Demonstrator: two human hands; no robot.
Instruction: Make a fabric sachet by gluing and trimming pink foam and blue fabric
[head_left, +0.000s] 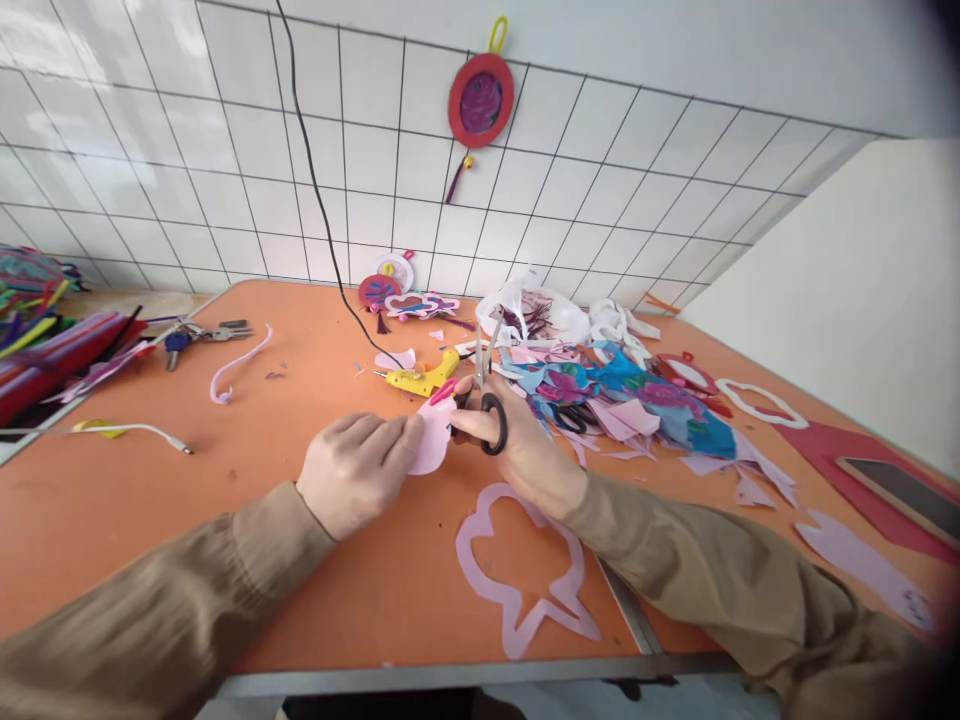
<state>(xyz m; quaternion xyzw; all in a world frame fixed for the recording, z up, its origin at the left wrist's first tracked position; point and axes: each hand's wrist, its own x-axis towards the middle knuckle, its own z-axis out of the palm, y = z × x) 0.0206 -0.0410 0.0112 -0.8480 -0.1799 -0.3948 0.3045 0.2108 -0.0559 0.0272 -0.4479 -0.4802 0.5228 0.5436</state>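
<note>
My left hand pinches a small light-pink cut piece by its left edge, just above the orange table. A bright pink pipe-cleaner loop shows at the top of that piece. In my right hand is a pair of scissors with black handles, its parted blades pointing up and away from me. The right fingertips are close to the pink piece; whether they touch it is hard to tell. Below the hands lies a pink cloud-shaped frame. Just beyond them rests a yellow glue gun.
Fabric and paper scraps are heaped on the right, with a second pair of scissors among them. A phone lies far right. Keys, a white cable and pipe cleaners are left. A black cord hangs behind.
</note>
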